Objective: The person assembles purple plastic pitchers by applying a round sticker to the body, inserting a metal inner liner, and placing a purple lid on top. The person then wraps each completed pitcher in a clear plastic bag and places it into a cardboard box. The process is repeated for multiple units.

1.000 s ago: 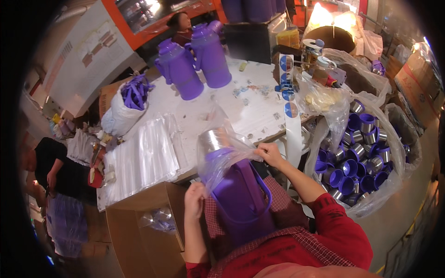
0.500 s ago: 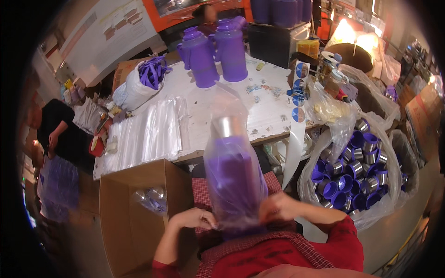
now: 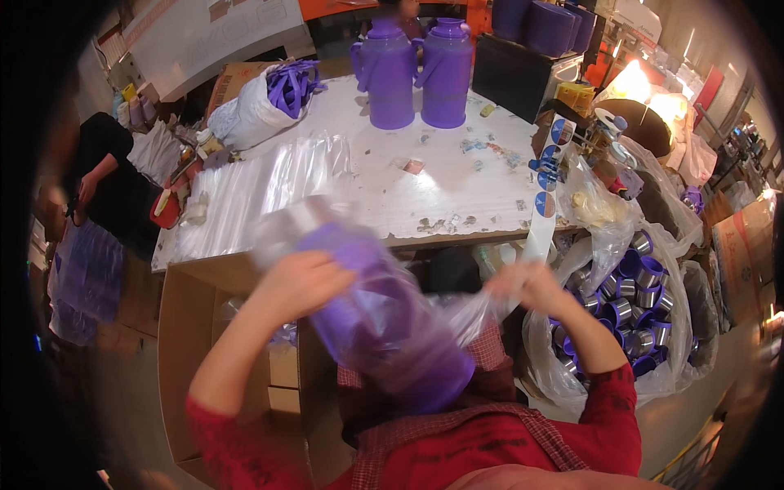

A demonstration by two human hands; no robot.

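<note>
A purple vacuum flask in a clear plastic bag leans across my lap, one end toward the upper left and the other toward the lower right. It is blurred by motion. My left hand is closed on its upper part, over the plastic. On the other side, my right hand pinches a gathered, stretched part of the clear plastic bag. Two more purple flasks with handles stand upright at the back of the white table.
Flat plastic bags lie on the table's left, near a white sack of purple straps. An open cardboard box stands at my left. At my right are a sticker strip and a sack of steel-and-purple cups. A person stands far left.
The bagged flask has tipped from upright, its top now to the left. My left hand has risen to its upper part. My right hand has moved up and right, drawing the plastic out.
</note>
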